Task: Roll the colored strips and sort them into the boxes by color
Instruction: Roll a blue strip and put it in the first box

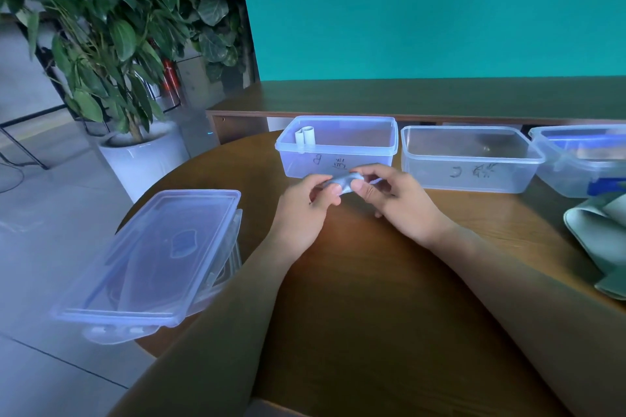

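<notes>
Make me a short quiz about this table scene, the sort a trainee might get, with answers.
1. True or false: the box marked B already holds rolled strips.
2. What do the left hand and right hand hold between them?
3. Which lies at the table's right edge: (a) a stack of lids, (b) green strips, (c) a potted plant?

Key
1. True: two pale rolls stand in its far left corner.
2. One bluish strip, pinched by the fingers of both hands above the table.
3. (b). The stack of lids lies on the left.
</notes>
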Available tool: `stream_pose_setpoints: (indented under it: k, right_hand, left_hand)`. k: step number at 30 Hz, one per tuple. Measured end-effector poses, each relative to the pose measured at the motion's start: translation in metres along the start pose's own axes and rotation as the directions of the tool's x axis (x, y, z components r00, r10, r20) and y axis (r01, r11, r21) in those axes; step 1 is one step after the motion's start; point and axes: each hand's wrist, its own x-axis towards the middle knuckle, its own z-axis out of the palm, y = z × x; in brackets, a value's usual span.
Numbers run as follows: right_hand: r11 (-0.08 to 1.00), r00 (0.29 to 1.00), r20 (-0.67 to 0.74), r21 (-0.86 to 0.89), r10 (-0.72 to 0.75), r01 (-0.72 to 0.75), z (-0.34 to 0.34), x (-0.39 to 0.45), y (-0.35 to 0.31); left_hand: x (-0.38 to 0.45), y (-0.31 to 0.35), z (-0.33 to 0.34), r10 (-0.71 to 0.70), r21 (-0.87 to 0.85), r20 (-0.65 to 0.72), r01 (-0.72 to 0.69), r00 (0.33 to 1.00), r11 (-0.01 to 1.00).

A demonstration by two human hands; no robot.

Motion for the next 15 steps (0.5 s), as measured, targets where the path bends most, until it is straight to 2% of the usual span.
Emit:
stream_pose_setpoints:
  k: [4, 10, 15]
  right_hand:
    - [0.983, 0.999, -0.039, 0.18, 0.033, -0.025, -0.006, -0.006, -0.008]
    - [0.951, 0.997, -0.071, 0.31, 0.018, 0.005, -0.015, -0.005, -0.028]
    - [0.962, 0.998, -0.061, 0.268, -0.034, 0.049, -0.034, 0.022, -0.055]
  left_hand:
    - [-0.009, 0.006, -0.003, -0.04, -0.109, 0.011, 0.041, 0.999, 0.993]
    - [-0.016, 0.019, -0.005, -0.124, -0.375, 0.087, 0.148, 0.988, 0.915]
    - [0.007, 0.048, -0.023, -0.176, -0.35, 0.06, 0.186, 0.983, 0.918]
